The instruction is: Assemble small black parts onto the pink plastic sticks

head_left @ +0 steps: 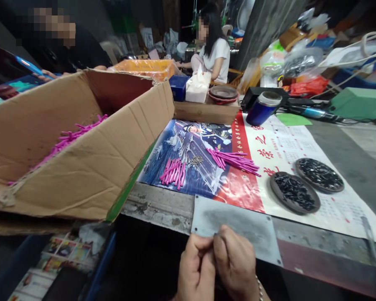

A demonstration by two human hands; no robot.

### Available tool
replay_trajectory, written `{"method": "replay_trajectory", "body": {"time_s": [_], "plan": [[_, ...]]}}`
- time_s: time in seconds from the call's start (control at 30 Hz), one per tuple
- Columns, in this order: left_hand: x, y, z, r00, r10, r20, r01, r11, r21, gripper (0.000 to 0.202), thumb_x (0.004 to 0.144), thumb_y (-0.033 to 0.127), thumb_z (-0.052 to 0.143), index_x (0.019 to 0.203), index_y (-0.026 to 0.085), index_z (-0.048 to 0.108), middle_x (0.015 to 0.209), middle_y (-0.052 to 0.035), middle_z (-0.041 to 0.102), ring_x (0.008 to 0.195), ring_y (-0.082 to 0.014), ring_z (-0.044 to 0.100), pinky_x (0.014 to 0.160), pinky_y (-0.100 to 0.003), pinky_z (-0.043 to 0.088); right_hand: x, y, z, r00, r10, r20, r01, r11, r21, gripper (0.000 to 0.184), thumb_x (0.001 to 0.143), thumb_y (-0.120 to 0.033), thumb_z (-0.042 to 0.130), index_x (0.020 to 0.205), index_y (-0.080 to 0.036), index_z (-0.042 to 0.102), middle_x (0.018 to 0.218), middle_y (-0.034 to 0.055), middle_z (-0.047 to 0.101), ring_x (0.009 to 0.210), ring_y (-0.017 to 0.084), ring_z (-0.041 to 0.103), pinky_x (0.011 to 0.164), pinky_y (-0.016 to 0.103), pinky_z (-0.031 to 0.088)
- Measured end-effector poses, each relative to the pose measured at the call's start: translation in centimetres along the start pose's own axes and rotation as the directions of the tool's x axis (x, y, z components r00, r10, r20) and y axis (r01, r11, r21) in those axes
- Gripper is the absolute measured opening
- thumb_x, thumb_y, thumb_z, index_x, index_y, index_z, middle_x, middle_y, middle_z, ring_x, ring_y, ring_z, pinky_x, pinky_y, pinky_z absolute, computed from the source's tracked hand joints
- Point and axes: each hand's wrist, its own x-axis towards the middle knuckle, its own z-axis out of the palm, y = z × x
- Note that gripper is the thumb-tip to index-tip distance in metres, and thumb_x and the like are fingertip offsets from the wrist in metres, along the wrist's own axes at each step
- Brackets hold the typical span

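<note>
My left hand and my right hand meet at the table's front edge, fingertips pinched together. Whatever lies between them is too small and covered to name. Just beyond them is a thin grey plate with dark smudges and a fastener at its corners. Past the plate, magenta sticks lie on a printed poster in a left bundle and a right bundle. Between these bundles sits a little heap of small beads. To the right, two round dishes hold thin black pieces.
A large open cardboard box with more magenta sticks stands at the left. Tweezers lie near the right front edge. Behind are a blue jar, a tissue pack and a green case. Two people sit beyond the table.
</note>
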Motion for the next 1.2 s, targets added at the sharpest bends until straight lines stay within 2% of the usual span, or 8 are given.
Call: {"method": "replay_trajectory", "body": {"time_s": [0.1,0.27,0.43,0.6,0.67,0.8,1.03,1.2], "plan": [[-0.3,0.0,0.0,1.000,0.023,-0.005,-0.023,1.000,0.011,0.023,0.100,0.039,0.054,0.095,0.020,0.067,0.076,-0.0008,0.065,0.066,-0.0129,0.060,0.065,-0.022,0.049,0.0,-0.2,-0.7,0.985,0.126,0.120,-0.143,0.979,0.148,0.031,0.101,-0.018,0.045,0.070,-0.022,0.044,0.058,-0.0057,0.045,0.045,0.008,0.048,0.043,0.019,0.038],[-0.7,0.6,0.0,0.999,0.036,-0.041,-0.034,0.999,0.034,0.022,0.100,0.039,0.055,0.096,0.022,0.067,0.080,-0.0012,0.066,0.070,-0.0138,0.061,0.070,-0.023,0.050,-0.8,-0.3,-0.5,0.991,0.109,-0.073,-0.092,0.973,0.210,0.009,0.092,-0.015,0.061,0.094,-0.022,0.056,0.071,-0.0009,0.063,0.058,0.013,0.062,0.055,0.024,0.054],[-1.1,0.5,-0.2,0.998,0.023,-0.052,-0.018,0.995,0.096,0.024,0.100,0.041,0.054,0.094,0.022,0.068,0.076,0.0001,0.066,0.066,-0.0131,0.060,0.067,-0.023,0.047,-2.2,0.0,0.7,0.994,0.081,-0.072,-0.059,0.963,0.262,0.022,0.090,-0.004,0.055,0.081,-0.023,0.049,0.065,-0.0034,0.055,0.057,0.013,0.057,0.056,0.026,0.051],[-0.7,0.5,-0.4,0.998,-0.054,-0.011,0.055,0.998,0.030,0.027,0.098,0.044,0.059,0.089,0.019,0.064,0.077,-0.0006,0.062,0.068,-0.0119,0.057,0.069,-0.022,0.047,-1.8,-0.2,0.3,0.973,0.231,-0.005,-0.221,0.935,0.276,0.008,0.097,-0.015,0.055,0.097,-0.023,0.055,0.067,-0.0032,0.056,0.053,0.011,0.056,0.050,0.022,0.048],[-0.1,1.0,-0.7,0.974,-0.204,0.094,0.216,0.965,-0.145,0.027,0.096,0.045,0.062,0.090,0.019,0.060,0.067,0.0030,0.055,0.056,-0.0078,0.047,0.055,-0.017,0.040,-1.3,0.0,-0.3,0.903,0.388,0.183,-0.429,0.805,0.411,0.009,0.103,-0.028,0.050,0.100,-0.022,0.057,0.063,-0.0046,0.054,0.046,0.009,0.051,0.042,0.019,0.041],[1.5,2.4,-1.6,0.818,-0.458,0.349,0.572,0.716,-0.400,0.030,0.089,0.042,0.071,0.097,0.018,0.054,0.058,0.0079,0.050,0.041,-0.0022,0.021,0.039,-0.013,0.014,-1.0,0.8,-1.9,0.717,0.519,0.464,-0.691,0.446,0.569,0.038,0.106,-0.049,0.036,0.095,-0.021,0.059,0.065,-0.0024,0.059,0.048,0.009,0.054,0.046,0.020,0.043],[2.4,3.0,-2.8,0.674,-0.535,0.509,0.734,0.564,-0.379,0.020,0.087,0.029,0.069,0.095,0.016,0.057,0.055,0.0068,0.055,0.033,-0.0003,0.016,0.033,-0.014,0.013,-0.6,1.1,-3.3,0.767,0.438,0.469,-0.632,0.642,0.435,0.027,0.103,-0.041,0.051,0.091,-0.021,0.064,0.076,-0.0006,0.062,0.073,0.013,0.061,0.069,0.021,0.049],[1.7,2.9,-2.6,0.738,-0.514,0.437,0.649,0.717,-0.253,0.026,0.089,0.037,0.069,0.091,0.017,0.055,0.055,0.0056,0.058,0.034,-0.0008,0.021,0.035,-0.015,0.013,-0.1,1.2,-3.3,0.765,0.381,0.520,-0.619,0.660,0.427,0.026,0.102,-0.036,0.053,0.082,-0.020,0.059,0.075,-0.0015,0.057,0.069,0.012,0.055,0.064,0.021,0.046]]}}
